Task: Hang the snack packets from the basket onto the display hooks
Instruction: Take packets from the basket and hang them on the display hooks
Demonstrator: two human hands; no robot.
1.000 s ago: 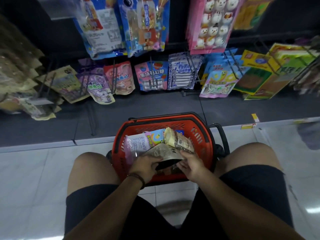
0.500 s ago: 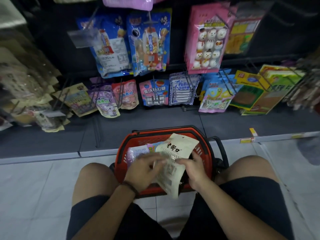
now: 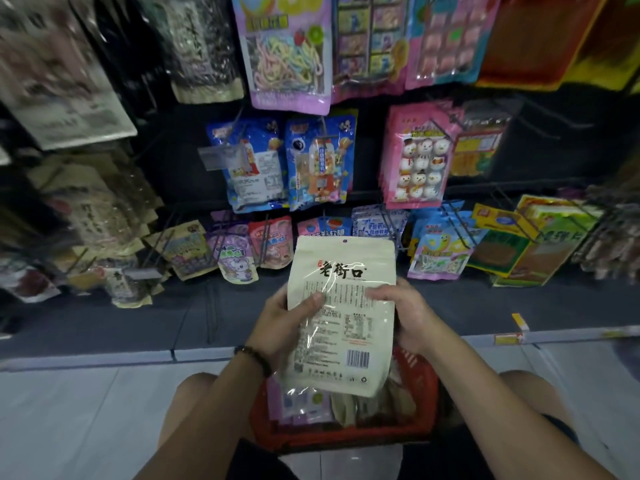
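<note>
While the person crouches over a red basket (image 3: 420, 382) set on the floor between the knees, both hands hold one cream packet (image 3: 341, 313) upright above it; the left hand (image 3: 282, 323) grips the packet's left edge, thumb pressed across the printed face, and the right hand (image 3: 407, 311) grips the right edge, thumb likewise laid on the front; a dark bead bracelet (image 3: 254, 356) circles the left wrist. The packet shows black brush lettering near its top, fine print in the middle and a barcode near the bottom right corner; a small hang hole sits at the top edge; its lower edge hangs over the basket's middle. More packets (image 3: 304, 403) lie inside the basket, a purple-edged one toward the left wall and tan ones toward the right. Beyond, the display rack (image 3: 388, 147) carries rows of hanging snacks; a pink bag of snowman sweets (image 3: 417, 161) hangs at upper right, two blue bags (image 3: 287, 164) beside it to the left; the lowest row hangs just behind the cream packet's top edge.
</note>
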